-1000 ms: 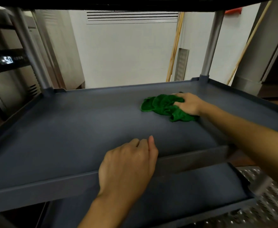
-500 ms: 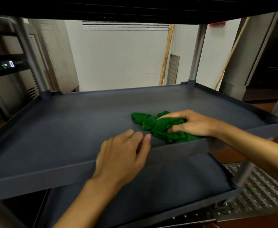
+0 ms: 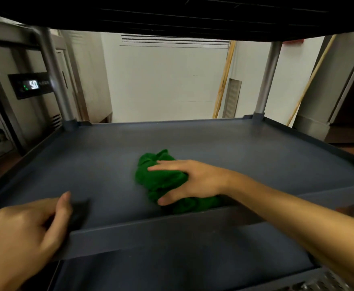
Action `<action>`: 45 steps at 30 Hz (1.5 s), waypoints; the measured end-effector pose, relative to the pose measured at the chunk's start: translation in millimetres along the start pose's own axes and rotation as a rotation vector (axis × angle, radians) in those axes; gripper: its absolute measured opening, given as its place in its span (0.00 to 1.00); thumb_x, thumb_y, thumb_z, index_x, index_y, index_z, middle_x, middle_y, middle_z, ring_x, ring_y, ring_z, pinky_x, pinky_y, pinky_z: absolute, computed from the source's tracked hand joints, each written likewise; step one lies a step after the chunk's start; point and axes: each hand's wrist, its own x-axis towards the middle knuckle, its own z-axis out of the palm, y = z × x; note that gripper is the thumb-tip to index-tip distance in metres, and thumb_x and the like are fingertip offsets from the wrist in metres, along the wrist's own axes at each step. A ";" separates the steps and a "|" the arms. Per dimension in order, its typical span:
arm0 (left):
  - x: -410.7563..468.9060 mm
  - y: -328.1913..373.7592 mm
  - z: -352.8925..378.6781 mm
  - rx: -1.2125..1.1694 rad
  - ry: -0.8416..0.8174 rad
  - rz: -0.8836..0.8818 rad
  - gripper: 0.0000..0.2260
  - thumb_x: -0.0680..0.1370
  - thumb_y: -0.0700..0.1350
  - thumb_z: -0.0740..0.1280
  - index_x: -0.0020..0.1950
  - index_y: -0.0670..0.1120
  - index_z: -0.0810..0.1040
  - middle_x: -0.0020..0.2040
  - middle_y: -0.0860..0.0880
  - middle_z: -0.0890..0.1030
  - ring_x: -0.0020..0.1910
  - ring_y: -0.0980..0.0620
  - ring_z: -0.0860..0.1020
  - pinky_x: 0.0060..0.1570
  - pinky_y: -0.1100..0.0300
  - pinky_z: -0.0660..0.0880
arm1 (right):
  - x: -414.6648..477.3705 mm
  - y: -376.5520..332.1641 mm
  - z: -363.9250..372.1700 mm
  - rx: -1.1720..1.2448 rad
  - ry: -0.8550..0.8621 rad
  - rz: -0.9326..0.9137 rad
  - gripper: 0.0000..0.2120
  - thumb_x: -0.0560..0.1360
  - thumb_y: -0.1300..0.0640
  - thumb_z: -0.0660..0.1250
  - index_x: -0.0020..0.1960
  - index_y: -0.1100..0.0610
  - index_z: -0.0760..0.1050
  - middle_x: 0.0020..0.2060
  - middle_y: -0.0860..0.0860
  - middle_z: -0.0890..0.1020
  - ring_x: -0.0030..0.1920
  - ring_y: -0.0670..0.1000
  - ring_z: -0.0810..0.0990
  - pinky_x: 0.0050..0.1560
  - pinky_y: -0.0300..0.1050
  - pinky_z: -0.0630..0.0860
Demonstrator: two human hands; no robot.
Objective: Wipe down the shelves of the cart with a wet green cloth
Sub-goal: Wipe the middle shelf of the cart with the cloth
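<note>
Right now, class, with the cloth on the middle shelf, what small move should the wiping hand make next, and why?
Probably sweep the right hand and green cloth leftward along the front rim: bare shelf lies left of it, and the left hand grips the rim.

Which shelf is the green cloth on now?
The middle shelf, where the right hand holds the cloth near its front rim; the shelf above and the shelf below show none.

Head camera looks forward and down, from close, onto the middle shelf (image 3: 109,164).
</note>
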 end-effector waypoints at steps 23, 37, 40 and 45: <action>9.0 57.3 -34.7 0.008 0.196 0.156 0.18 0.80 0.52 0.55 0.32 0.54 0.54 0.24 0.51 0.68 0.23 0.44 0.73 0.24 0.56 0.66 | 212.2 -48.6 56.3 -0.005 0.112 -0.250 0.19 0.76 0.55 0.69 0.67 0.49 0.77 0.60 0.48 0.81 0.60 0.49 0.79 0.61 0.39 0.72; 13.5 51.4 -29.7 0.034 0.231 0.100 0.26 0.82 0.56 0.51 0.25 0.48 0.63 0.21 0.52 0.66 0.23 0.42 0.74 0.26 0.56 0.70 | 33.5 122.0 -86.7 -0.179 0.437 0.421 0.22 0.80 0.53 0.65 0.73 0.54 0.70 0.70 0.54 0.73 0.66 0.58 0.74 0.67 0.51 0.71; 14.7 41.5 -18.2 -0.003 0.225 0.023 0.29 0.82 0.61 0.47 0.25 0.48 0.64 0.21 0.48 0.68 0.23 0.41 0.73 0.29 0.49 0.75 | -21.3 142.7 -102.7 -0.159 0.507 0.486 0.17 0.79 0.57 0.66 0.67 0.57 0.75 0.63 0.57 0.79 0.55 0.55 0.78 0.59 0.47 0.72; 25.6 12.2 6.0 -0.074 0.179 0.024 0.30 0.82 0.63 0.46 0.32 0.46 0.71 0.24 0.49 0.74 0.24 0.44 0.74 0.30 0.52 0.75 | -97.2 163.4 -116.9 -0.176 0.605 0.615 0.18 0.79 0.59 0.66 0.68 0.60 0.74 0.59 0.59 0.81 0.53 0.55 0.79 0.58 0.48 0.73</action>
